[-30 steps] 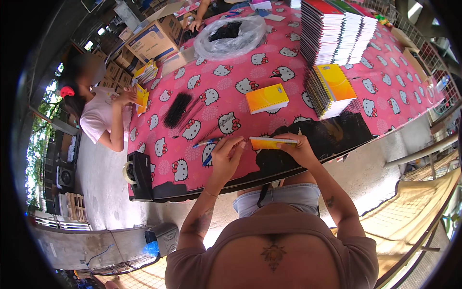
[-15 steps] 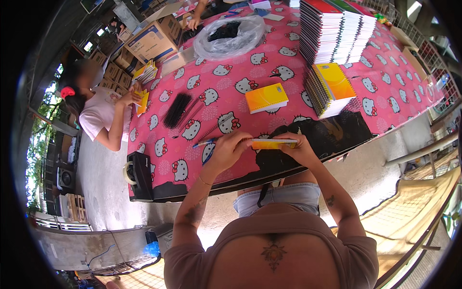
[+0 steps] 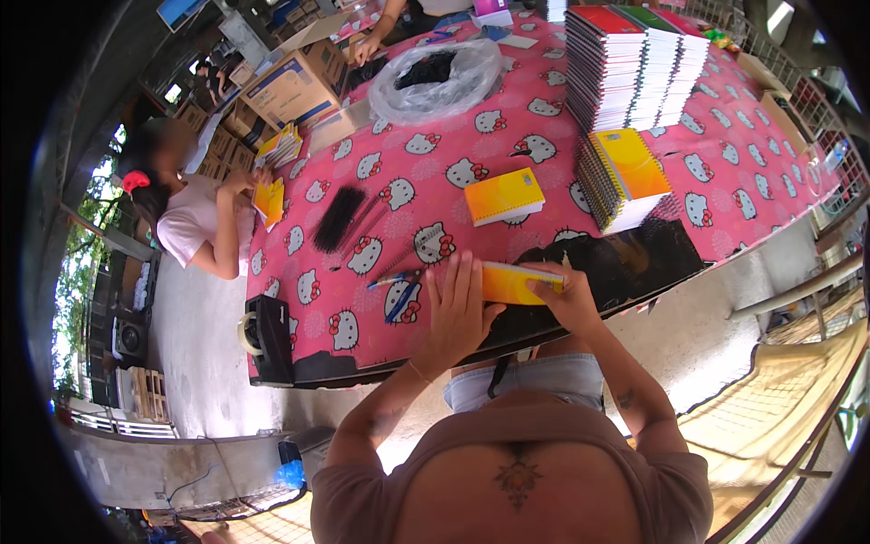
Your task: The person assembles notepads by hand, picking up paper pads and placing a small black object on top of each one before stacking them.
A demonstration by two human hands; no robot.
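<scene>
Fingers of the right hand [image 3: 573, 297] grip a yellow-orange rectangular paper notebook [image 3: 507, 284]; the left hand's [image 3: 458, 313] lie extended at its left end. I log: slim blue pen [image 3: 402, 303], left of them; black table edge [image 3: 648, 286], nearer; pink patterned tablecloth [image 3: 507, 150], room beyond.

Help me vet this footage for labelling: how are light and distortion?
Head view: the table bows at its near edge, black fills the corners; head view: glare pales the floor at left; head view: the notebook in the right hand shows clear edges.
</scene>
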